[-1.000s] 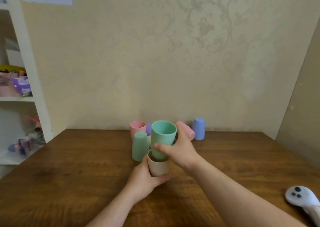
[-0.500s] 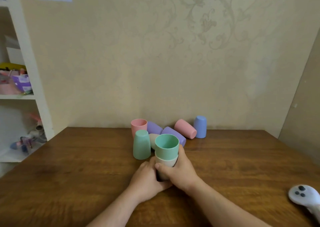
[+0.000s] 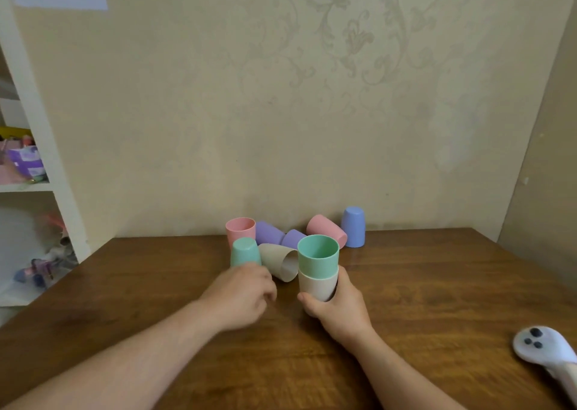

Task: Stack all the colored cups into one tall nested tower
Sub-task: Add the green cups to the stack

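White controller (image 3: 540,348) lies at near right edge of wooden tabletop (image 3: 437,300). Right hand (image 3: 338,311) wraps its fingers (image 3: 307,300) around a beige cup (image 3: 317,286), upright, with a mint green cup (image 3: 318,256) nested inside it, mouth up; the pair is at center of the tabletop. Left hand (image 3: 242,295) hovers just left of the stack, fingers loosely curled, holding nothing, slightly blurred. Just past it an upside-down mint cup (image 3: 245,252), partly hidden by the knuckles, and a second beige cup (image 3: 279,261) on its side, mouth toward camera. Farther back near the wall: upright pink cup (image 3: 240,230), two purple cups (image 3: 268,233) (image 3: 293,238) on their sides, a tipped pink cup (image 3: 326,230), and an upside-down blue cup (image 3: 353,227) at far right. White shelf unit (image 3: 37,122) at left with blurred clutter.
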The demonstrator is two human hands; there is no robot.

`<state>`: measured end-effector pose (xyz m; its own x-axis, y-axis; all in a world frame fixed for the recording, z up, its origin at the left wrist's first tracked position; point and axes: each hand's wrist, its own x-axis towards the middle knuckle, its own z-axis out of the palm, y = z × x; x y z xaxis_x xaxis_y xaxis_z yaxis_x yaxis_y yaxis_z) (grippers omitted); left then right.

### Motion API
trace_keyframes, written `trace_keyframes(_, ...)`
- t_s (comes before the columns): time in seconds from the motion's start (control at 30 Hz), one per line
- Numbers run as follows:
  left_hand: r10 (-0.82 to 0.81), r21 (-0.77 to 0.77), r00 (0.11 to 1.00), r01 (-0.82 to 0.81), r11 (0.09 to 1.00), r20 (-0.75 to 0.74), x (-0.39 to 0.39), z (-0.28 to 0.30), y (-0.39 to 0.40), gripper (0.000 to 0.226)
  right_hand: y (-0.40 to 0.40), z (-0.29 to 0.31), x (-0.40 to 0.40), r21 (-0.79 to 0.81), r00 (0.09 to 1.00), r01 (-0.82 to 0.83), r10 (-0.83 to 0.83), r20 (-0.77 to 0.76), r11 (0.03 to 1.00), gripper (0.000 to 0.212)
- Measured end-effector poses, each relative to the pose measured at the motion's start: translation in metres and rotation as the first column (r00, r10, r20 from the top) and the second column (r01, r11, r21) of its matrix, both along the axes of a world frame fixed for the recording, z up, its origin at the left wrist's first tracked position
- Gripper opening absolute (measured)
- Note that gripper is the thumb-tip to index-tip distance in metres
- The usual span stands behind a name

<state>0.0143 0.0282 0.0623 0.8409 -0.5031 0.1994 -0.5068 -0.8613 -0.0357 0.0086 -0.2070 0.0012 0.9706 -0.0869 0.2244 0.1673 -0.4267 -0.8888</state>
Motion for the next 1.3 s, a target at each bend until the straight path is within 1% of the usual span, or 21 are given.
trace_keyframes(0.03,-0.003,0.049,0.993,-0.002,0.999,0.115,0.010,0.011,0.006,0.030,0.000,0.000,0.000,0.002,1.000,-0.002,0.002,-0.004,1.000,0.068)
trace_keyframes(0.07,-0.002,0.111,0.975,-0.023,0.994,0.221,0.021,0.018,0.012,0.038,-0.001,0.000,0.001,0.004,1.000,-0.005,0.005,-0.008,1.000,0.068)
trace_keyframes(0.1,0.010,0.205,0.962,-0.068,0.976,0.272,0.029,0.026,0.014,0.053,-0.001,0.000,0.002,0.006,1.000,-0.010,0.010,-0.014,1.000,0.068)
trace_keyframes(0.17,0.019,0.356,0.944,-0.143,0.924,0.331,0.045,0.034,0.018,0.079,-0.002,-0.001,0.003,0.010,1.000,-0.014,0.015,-0.026,1.000,0.066)
trace_keyframes(0.23,-0.004,0.461,0.941,-0.162,0.873,0.338,0.054,0.031,0.017,0.082,-0.002,-0.002,0.004,0.010,0.999,-0.015,0.016,-0.030,1.000,0.066)
trace_keyframes(0.3,0.068,0.489,0.960,-0.199,0.849,0.273,0.057,0.021,0.017,0.080,-0.002,-0.002,0.004,0.010,0.999,-0.018,0.018,-0.029,1.000,0.065)
trace_keyframes(0.37,0.103,0.472,0.957,-0.225,0.852,0.270,0.055,0.012,0.023,0.082,-0.002,-0.001,0.003,0.009,1.000,-0.014,0.014,-0.021,1.000,0.065)
trace_keyframes(0.43,0.100,0.460,0.953,-0.229,0.858,0.287,0.047,0.011,0.025,0.074,-0.003,-0.001,0.004,0.005,1.000,-0.013,0.013,-0.021,1.000,0.067)
trace_keyframes(0.53,0.217,0.461,0.926,-0.346,0.817,0.310,0.035,0.011,0.033,0.059,-0.003,0.000,0.004,0.009,0.999,-0.017,0.017,-0.029,1.000,0.068)
trace_keyframes(0.6,0.292,0.455,0.904,-0.413,0.789,0.313,0.029,0.010,0.041,0.059,-0.003,0.000,0.003,0.007,0.999,-0.017,0.017,-0.030,1.000,0.069)
trace_keyframes(0.67,0.321,0.439,0.892,-0.439,0.784,0.320,0.026,0.010,0.051,0.068,-0.002,0.000,0.003,0.001,0.999,-0.012,0.012,-0.029,1.000,0.070)
trace_keyframes(0.77,0.454,0.261,0.865,-0.498,0.827,0.213,0.022,0.013,0.061,0.078,-0.001,0.001,0.003,-0.005,0.999,-0.016,0.016,-0.042,1.000,0.072)
trace_keyframes(0.83,0.534,0.034,0.845,-0.535,0.844,0.034,0.020,0.007,0.063,0.080,-0.001,0.002,0.003,-0.008,0.999,-0.019,0.019,-0.048,1.000,0.075)
trace_keyframes(0.93,0.519,-0.285,0.829,-0.560,0.778,-0.211,0.020,-0.010,0.064,0.084,-0.001,0.002,0.003,-0.015,0.999,-0.021,0.020,-0.047,1.000,0.075)
trace_keyframes(1.0,0.462,-0.465,0.842,-0.539,0.702,-0.279,0.020,-0.022,0.060,0.086,-0.001,0.003,0.002,-0.014,0.999,-0.016,0.016,-0.047,1.000,0.074)
trace_keyframes(1.03,0.435,-0.550,0.846,-0.532,0.644,-0.309,0.019,-0.028,0.056,0.085,-0.001,0.002,0.002,-0.013,0.999,-0.015,0.015,-0.047,1.000,0.074)
trace_keyframes(1.1,0.384,-0.704,0.838,-0.539,0.463,-0.389,0.018,-0.040,0.047,0.082,-0.001,0.003,0.001,-0.011,0.999,-0.014,0.013,-0.046,1.000,0.075)
trace_keyframes(1.17,0.340,-0.784,0.816,-0.560,0.266,-0.467,0.014,-0.050,0.038,0.084,0.000,0.002,0.001,-0.010,0.999,-0.014,0.013,-0.041,1.000,0.074)
trace_keyframes(1.2,0.324,-0.804,0.817,-0.554,0.217,-0.476,0.013,-0.054,0.035,0.086,0.000,0.002,0.001,-0.011,0.999,-0.016,0.016,-0.041,1.000,0.073)
trace_keyframes(1.27,0.284,-0.820,0.835,-0.534,0.205,-0.472,0.012,-0.054,0.028,0.085,0.000,0.001,0.001,-0.008,0.999,-0.018,0.018,-0.038,1.000,0.074)
trace_keyframes(1.3,0.261,-0.831,0.846,-0.519,0.202,-0.465,0.010,-0.048,0.024,0.080,0.000,0.001,0.002,-0.005,0.999,-0.017,0.017,-0.039,1.000,0.075)
